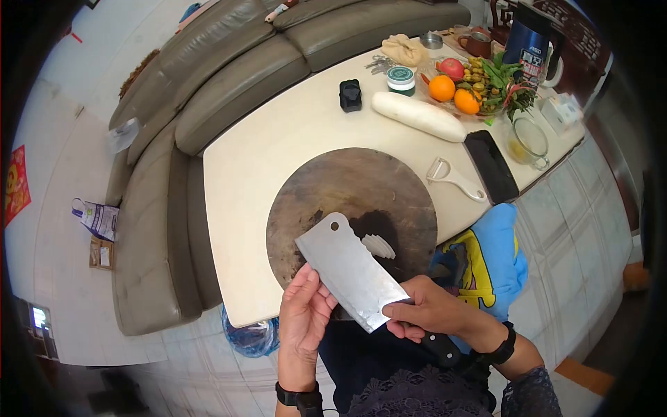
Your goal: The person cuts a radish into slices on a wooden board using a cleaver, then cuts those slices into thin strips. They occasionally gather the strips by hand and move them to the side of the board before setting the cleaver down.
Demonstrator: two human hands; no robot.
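Note:
My right hand [434, 313] grips the black handle of a broad steel cleaver [347, 267], which lies flat over the near edge of a round dark wooden cutting board [347, 184]. My left hand [306, 316] touches the blade's near edge with its fingertips. A few thin white slices [380, 245] lie on the board just beyond the blade. A whole white radish [418, 115] rests on the table past the board.
On the cream table [243, 174] lie a white peeler [453, 178], a black phone [491, 165], a glass measuring cup [528, 139], a fruit bowl with oranges [451, 94], a jar [401, 79] and a black object [350, 95]. A grey sofa [208, 90] borders the far side.

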